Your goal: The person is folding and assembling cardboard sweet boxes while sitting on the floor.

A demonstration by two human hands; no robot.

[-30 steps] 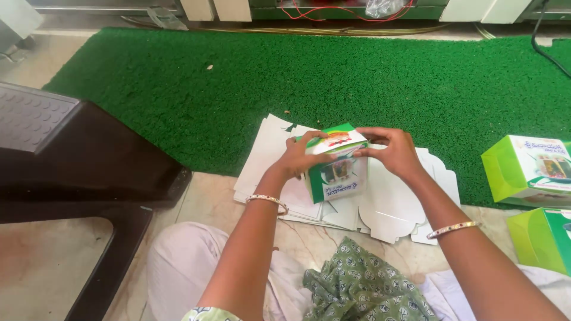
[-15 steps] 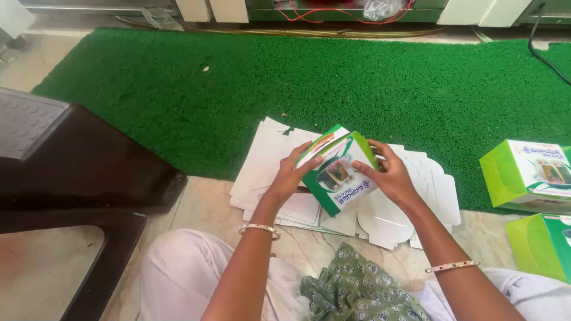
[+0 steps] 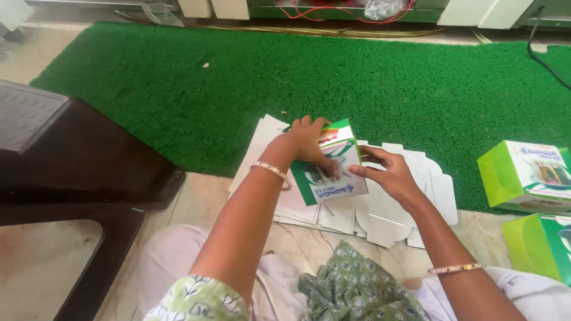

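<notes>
Hands meet over a small green and white carton (image 3: 331, 166) that sits on top of a stack of flat white card blanks (image 3: 392, 202), and that stack serves as the landmark for everything else. The left hand (image 3: 309, 141) curls over the far, upper part of the carton, fingers wrapped on its top edge and thumb pressed against the printed front, so it is grasping the carton. The right hand (image 3: 386, 172) comes in from the near right side of the carton with its fingers stretched out flat, fingertips touching the carton's right edge and its palm resting on the blanks; it is not closed around anything. The carton stands tilted, its printed face turned up toward the camera. Each wrist wears a thin bangle

The stack of blanks lies half on the green mat (image 3: 357, 83) and half on the pale stone floor (image 3: 202, 208), straddling the mat's near edge. To the right of the stack, well apart, a finished green and white box (image 3: 526, 175) stands on the mat, and a second green box (image 3: 538, 246) lies nearer the person, on the floor. To the left of the stack stands a dark brown plastic stool (image 3: 77, 160). Beyond the stack, at the mat's far edge, red wires (image 3: 333, 12) run along the wall
</notes>
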